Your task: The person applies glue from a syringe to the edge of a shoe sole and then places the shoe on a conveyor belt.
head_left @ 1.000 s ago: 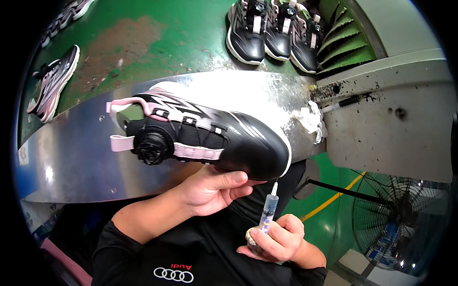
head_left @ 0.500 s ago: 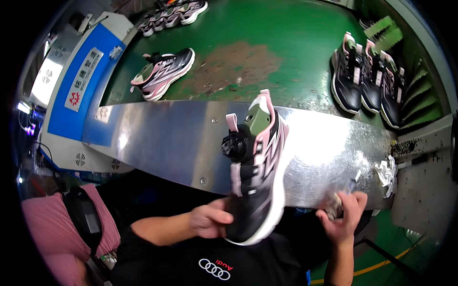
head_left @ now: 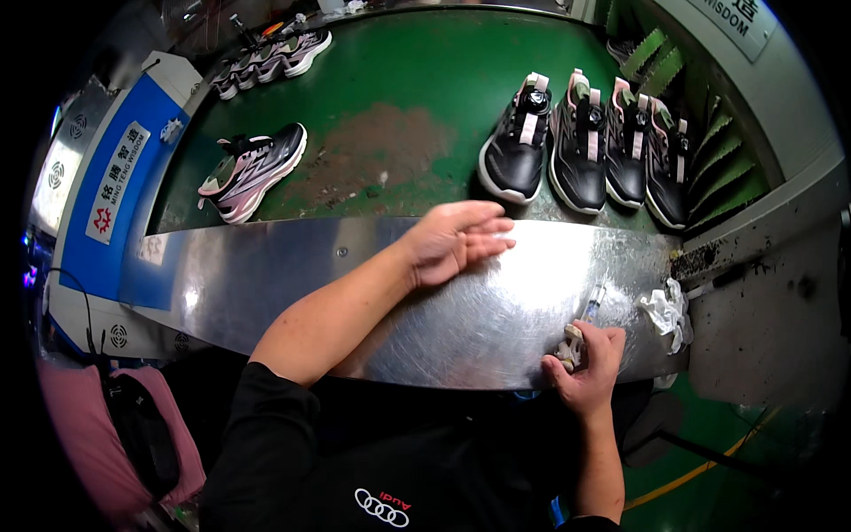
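My left hand [head_left: 456,241] hovers open and empty over the shiny metal ledge [head_left: 292,275], fingers pointing right toward a row of several black-and-pink shoes [head_left: 585,146] on the green belt [head_left: 399,80]. The leftmost shoe of that row [head_left: 519,151] lies just beyond my fingertips. My right hand [head_left: 589,368] rests at the ledge's near right edge, shut on a small clear syringe [head_left: 587,310] whose tip points up and away from me.
A single shoe [head_left: 253,171] lies on the belt's left side, and more shoes [head_left: 270,55] sit at the far left. A crumpled white rag [head_left: 665,310] lies on the ledge's right end. A blue machine panel [head_left: 115,177] borders the left.
The black shoe my left hand held is gone from it and a further shoe stands in the row on the belt. The left hand is now empty; the right hand has lowered the syringe onto the ledge.
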A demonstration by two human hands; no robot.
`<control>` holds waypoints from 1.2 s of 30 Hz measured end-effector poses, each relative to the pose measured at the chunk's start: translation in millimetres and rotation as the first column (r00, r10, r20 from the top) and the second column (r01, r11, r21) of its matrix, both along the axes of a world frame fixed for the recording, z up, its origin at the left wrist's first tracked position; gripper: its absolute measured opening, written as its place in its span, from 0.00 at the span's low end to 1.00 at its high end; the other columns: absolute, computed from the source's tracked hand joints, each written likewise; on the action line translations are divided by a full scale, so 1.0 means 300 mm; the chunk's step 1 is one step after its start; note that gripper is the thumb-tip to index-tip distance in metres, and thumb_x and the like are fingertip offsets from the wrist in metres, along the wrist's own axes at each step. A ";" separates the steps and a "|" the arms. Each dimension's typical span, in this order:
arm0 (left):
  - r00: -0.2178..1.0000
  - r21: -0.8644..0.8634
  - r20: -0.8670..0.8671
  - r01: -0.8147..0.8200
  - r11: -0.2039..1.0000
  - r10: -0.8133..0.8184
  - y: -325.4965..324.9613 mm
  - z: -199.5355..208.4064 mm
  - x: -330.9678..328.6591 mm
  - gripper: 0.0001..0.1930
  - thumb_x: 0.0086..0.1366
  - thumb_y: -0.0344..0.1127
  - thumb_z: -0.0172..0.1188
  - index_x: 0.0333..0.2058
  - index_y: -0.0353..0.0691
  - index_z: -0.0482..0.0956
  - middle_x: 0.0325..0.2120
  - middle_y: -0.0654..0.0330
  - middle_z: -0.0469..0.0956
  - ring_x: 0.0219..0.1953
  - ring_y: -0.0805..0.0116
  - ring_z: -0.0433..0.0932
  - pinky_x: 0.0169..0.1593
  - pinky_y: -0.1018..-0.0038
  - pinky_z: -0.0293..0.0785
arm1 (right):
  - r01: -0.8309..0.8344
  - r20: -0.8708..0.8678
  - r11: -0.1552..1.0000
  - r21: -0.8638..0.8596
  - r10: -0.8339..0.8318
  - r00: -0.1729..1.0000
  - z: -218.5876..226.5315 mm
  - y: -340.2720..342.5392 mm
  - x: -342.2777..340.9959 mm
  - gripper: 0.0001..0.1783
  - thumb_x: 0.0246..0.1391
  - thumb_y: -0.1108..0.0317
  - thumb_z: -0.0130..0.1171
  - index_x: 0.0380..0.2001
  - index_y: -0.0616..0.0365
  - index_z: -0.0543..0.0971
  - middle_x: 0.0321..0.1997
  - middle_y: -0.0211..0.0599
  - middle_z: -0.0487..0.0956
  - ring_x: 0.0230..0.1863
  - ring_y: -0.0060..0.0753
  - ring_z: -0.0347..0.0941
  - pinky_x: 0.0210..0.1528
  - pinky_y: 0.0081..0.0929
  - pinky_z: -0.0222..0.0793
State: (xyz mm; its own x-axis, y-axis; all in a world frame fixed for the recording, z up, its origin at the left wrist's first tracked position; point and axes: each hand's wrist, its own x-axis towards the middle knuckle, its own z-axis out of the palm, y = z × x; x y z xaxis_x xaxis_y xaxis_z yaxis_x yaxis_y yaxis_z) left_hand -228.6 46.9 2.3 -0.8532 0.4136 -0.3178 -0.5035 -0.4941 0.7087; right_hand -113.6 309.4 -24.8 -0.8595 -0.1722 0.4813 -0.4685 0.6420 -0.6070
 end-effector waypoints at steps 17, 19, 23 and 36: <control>0.546 -0.530 -0.602 -0.819 0.220 0.582 -1.121 -0.056 0.158 0.24 0.51 0.22 0.62 0.49 0.35 0.67 0.45 0.59 0.73 0.43 0.69 0.74 0.48 0.74 0.70 | -0.047 -0.002 0.997 -0.060 0.047 0.999 0.001 -0.013 0.012 0.30 0.34 0.58 0.71 0.40 0.63 0.73 0.33 0.38 0.72 0.33 0.39 0.58 0.36 0.31 0.59; 0.532 -0.481 -0.593 -0.836 0.264 0.604 -1.040 -0.053 0.097 0.24 0.52 0.22 0.62 0.49 0.35 0.68 0.44 0.59 0.74 0.43 0.70 0.75 0.47 0.74 0.71 | -0.072 -0.040 0.997 -0.020 0.071 0.997 0.011 -0.011 0.003 0.30 0.33 0.58 0.71 0.40 0.63 0.73 0.33 0.38 0.72 0.34 0.39 0.59 0.37 0.31 0.59; 0.609 -0.555 -0.557 -0.779 0.292 0.564 -0.996 -0.044 0.077 0.19 0.53 0.24 0.62 0.45 0.32 0.72 0.40 0.56 0.77 0.40 0.68 0.76 0.45 0.73 0.73 | -0.088 -0.065 0.996 0.030 0.089 0.994 0.016 -0.020 0.001 0.30 0.33 0.59 0.71 0.40 0.63 0.74 0.33 0.38 0.73 0.34 0.39 0.60 0.37 0.31 0.60; 0.745 -0.618 -0.654 -0.625 0.477 0.131 -0.515 0.079 0.482 0.42 0.46 0.35 0.69 0.57 0.29 0.56 0.54 0.53 0.64 0.54 0.61 0.66 0.60 0.67 0.57 | -0.100 -0.027 0.995 0.016 0.101 0.995 0.025 0.012 -0.006 0.28 0.30 0.60 0.73 0.37 0.58 0.75 0.31 0.34 0.75 0.30 0.35 0.61 0.35 0.28 0.60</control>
